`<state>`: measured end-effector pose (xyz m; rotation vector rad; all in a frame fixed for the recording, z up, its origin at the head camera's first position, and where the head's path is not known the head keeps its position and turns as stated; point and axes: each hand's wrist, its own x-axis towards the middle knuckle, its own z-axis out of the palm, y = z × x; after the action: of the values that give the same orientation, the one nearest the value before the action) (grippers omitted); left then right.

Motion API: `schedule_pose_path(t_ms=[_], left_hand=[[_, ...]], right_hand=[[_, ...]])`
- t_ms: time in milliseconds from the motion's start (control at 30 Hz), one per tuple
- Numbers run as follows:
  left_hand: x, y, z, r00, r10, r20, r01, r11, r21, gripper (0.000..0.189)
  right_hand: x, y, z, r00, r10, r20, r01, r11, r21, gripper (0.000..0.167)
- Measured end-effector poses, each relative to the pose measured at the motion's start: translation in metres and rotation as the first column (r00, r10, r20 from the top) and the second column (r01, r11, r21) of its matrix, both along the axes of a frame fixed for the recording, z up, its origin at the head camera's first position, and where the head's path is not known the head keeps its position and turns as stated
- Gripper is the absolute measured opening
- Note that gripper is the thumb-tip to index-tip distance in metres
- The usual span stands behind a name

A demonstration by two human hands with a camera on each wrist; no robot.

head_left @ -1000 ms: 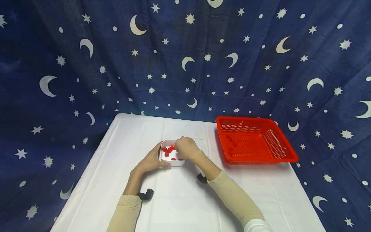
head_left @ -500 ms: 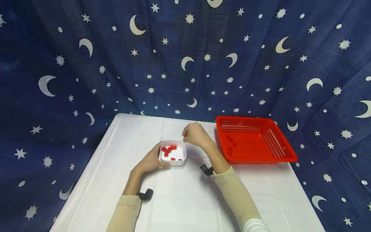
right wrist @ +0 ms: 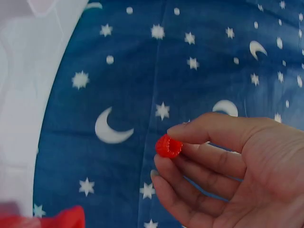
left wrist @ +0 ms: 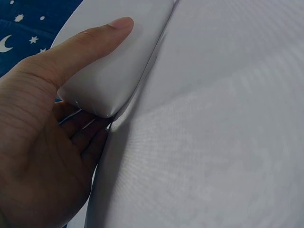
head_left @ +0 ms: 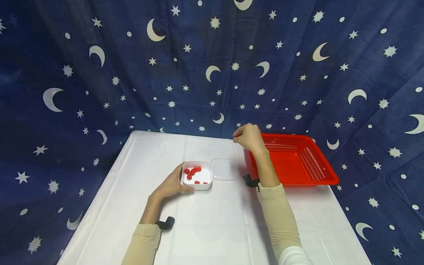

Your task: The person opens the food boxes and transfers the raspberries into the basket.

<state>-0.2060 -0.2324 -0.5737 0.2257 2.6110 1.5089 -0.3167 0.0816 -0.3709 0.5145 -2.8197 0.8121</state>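
My left hand (head_left: 172, 184) holds a small white square container (head_left: 198, 187) from its left side. In the left wrist view the thumb (left wrist: 95, 45) lies along one wall of the container, with the other fingers bent at its far side. Several red raspberries (head_left: 189, 176) sit inside. My right hand (head_left: 250, 138) is raised over the left back corner of the red basket (head_left: 298, 182). Between thumb and fingertips it pinches one hollow raspberry (right wrist: 166, 146), clearest in the right wrist view. The hand and forearm hide the basket's left part.
A clear flat lid (head_left: 225, 170) lies on the white tablecloth (head_left: 212, 228), between the container and the basket. Behind the table hangs a dark blue curtain (head_left: 185, 73) with moons and stars. The basket stands at the table's right side.
My right hand has come out of the container with a raspberry and moved right and up to the basket, uncovering the lid. My left hand stays at the container.
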Motion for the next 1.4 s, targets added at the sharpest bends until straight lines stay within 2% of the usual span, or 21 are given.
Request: schedule_pose_path(t_ms=[233, 400, 567, 800, 1100, 1400], left_hand=[[0.0, -0.001, -0.001, 1.0, -0.003, 0.013, 0.003, 1.0, 0.003, 0.132], [0.002, -0.001, -0.002, 0.999, 0.006, 0.034, -0.006, 1.0, 0.018, 0.128], [0.002, -0.001, 0.0, 1.0, 0.008, 0.026, -0.008, 1.0, 0.017, 0.126], [0.003, -0.001, 0.001, 0.999, 0.011, 0.042, -0.012, 1.0, 0.019, 0.127], [0.003, -0.001, -0.001, 1.0, -0.008, 0.023, 0.007, 0.999, 0.049, 0.126], [0.002, 0.003, 0.001, 0.999, 0.0, 0.032, -0.001, 1.0, 0.019, 0.128]], right_hand=[[-0.011, 0.037, 0.004, 0.991, -0.118, 0.057, 0.121, 0.991, -0.049, 0.011], [-0.02, 0.06, 0.0, 0.978, -0.182, 0.101, 0.188, 0.981, -0.051, 0.013], [-0.027, 0.08, -0.007, 0.96, -0.205, 0.188, 0.208, 0.978, 0.005, 0.013], [-0.039, 0.101, -0.019, 0.899, -0.245, 0.364, 0.237, 0.969, 0.067, 0.019], [-0.052, 0.119, -0.034, 0.845, -0.282, 0.455, 0.281, 0.957, 0.072, 0.024], [-0.06, 0.133, -0.053, 0.822, -0.302, 0.483, 0.299, 0.95, 0.084, 0.022]])
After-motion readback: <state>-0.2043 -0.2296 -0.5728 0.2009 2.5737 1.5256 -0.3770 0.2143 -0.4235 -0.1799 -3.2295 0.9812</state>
